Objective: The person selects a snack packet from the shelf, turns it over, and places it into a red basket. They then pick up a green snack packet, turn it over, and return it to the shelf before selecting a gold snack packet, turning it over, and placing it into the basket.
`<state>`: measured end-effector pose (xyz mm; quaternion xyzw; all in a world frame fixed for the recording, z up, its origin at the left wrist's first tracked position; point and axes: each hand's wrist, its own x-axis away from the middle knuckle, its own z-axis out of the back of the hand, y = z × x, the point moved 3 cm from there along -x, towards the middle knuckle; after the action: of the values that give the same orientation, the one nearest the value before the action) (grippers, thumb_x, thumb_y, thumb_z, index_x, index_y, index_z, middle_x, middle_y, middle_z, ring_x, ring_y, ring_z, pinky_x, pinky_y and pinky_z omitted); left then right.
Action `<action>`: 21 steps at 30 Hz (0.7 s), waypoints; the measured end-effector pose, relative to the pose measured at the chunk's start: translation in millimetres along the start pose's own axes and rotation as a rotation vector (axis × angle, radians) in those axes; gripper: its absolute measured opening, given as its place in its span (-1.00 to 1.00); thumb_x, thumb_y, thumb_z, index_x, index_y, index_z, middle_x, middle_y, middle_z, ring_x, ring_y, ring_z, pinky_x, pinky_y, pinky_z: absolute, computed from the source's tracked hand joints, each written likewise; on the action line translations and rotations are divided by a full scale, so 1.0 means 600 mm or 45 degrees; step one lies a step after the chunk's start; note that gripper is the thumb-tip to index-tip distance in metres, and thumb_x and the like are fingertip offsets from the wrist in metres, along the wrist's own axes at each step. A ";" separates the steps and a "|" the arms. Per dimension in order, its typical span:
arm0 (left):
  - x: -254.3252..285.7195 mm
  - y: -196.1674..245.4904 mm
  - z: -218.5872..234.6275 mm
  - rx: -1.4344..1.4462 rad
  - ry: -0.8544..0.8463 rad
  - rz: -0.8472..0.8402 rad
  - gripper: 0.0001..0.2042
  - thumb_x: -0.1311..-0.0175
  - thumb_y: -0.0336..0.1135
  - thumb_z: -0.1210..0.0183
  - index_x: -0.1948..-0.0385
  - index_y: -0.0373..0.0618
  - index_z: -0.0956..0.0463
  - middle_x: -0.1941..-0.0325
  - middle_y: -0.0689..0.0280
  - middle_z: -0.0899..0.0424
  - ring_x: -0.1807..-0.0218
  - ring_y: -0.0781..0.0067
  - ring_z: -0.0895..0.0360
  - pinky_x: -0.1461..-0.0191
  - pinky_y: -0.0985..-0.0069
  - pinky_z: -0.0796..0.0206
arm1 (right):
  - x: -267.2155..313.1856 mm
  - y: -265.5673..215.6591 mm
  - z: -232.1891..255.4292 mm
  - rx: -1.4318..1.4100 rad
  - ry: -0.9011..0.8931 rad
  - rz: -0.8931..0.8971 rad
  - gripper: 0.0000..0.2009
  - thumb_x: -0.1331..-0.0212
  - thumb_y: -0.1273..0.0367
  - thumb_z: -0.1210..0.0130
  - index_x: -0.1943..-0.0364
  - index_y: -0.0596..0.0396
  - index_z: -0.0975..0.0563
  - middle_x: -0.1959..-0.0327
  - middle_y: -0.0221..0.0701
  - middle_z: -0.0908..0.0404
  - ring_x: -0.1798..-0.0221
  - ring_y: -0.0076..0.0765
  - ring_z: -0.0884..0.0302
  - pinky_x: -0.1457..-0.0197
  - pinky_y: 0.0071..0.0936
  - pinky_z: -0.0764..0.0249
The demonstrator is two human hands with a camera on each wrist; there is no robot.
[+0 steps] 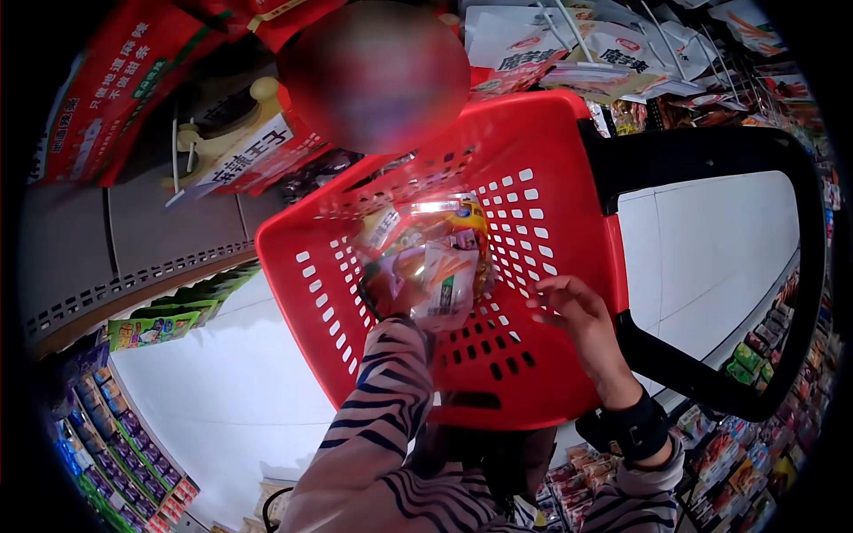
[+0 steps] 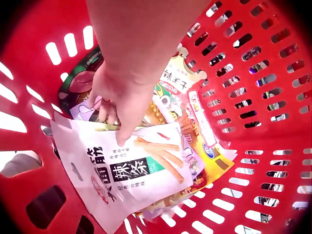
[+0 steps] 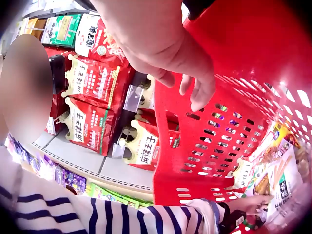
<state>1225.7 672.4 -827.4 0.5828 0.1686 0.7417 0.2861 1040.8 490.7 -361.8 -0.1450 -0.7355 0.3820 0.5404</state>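
Deep inside the red shopping basket (image 1: 553,147), my left hand (image 2: 124,92) pinches the upper edge of a white spicy gluten strip packet (image 2: 90,161), thumb over its printed front. Beneath and beside that packet lie several other snack packets, including a yellow one (image 2: 217,163) and a cream-topped one (image 2: 180,73). The white packet (image 1: 449,280) faces up in the head view, close to the basket's bottom. My right hand (image 1: 582,320) hovers over the basket's right side with loosely bent fingers and nothing in them. The right wrist view shows these fingers near the red wall.
The basket's black handle (image 1: 795,266) juts out to the right. Red snack bags (image 3: 87,124) hang on the shelf beyond the basket, near white packets (image 1: 613,44). Green packets (image 1: 155,329) line a lower shelf at left. Pale floor (image 1: 240,373) shows below.
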 end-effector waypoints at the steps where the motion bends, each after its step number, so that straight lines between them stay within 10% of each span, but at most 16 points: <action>1: -0.001 -0.002 -0.001 -0.003 -0.037 0.008 -0.68 0.14 -0.14 -0.22 0.43 -0.17 -0.45 0.42 0.29 -0.50 0.37 0.46 -0.43 0.30 0.53 -0.26 | 0.000 0.000 0.000 0.016 -0.007 0.001 -0.80 -0.10 0.44 0.26 0.24 0.19 -0.38 0.22 -0.32 -0.41 0.13 -0.39 -0.40 0.08 -0.46 -0.35; 14: 0.029 0.041 0.019 0.075 -0.138 -0.150 -0.70 0.12 -0.15 -0.23 0.45 -0.21 -0.50 0.56 0.30 -0.52 0.48 0.52 -0.42 0.42 0.55 -0.25 | 0.012 0.011 0.014 -0.043 0.009 -0.062 -0.81 -0.09 0.52 0.26 0.24 0.21 -0.38 0.20 -0.33 -0.41 0.13 -0.43 -0.40 0.06 -0.50 -0.35; 21: 0.055 0.071 0.042 0.098 0.234 -0.164 -0.72 0.10 -0.17 -0.20 0.47 -0.21 -0.49 0.55 0.28 -0.52 0.50 0.52 -0.43 0.44 0.51 -0.29 | 0.043 0.001 0.016 -0.025 0.027 -0.053 -0.81 -0.11 0.47 0.26 0.26 0.18 -0.39 0.20 -0.32 -0.43 0.14 -0.40 -0.43 0.10 -0.51 -0.38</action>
<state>1235.3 657.7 -770.3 0.5108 0.2595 0.7652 0.2938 1022.5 503.4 -345.6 -0.1388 -0.7363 0.3619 0.5546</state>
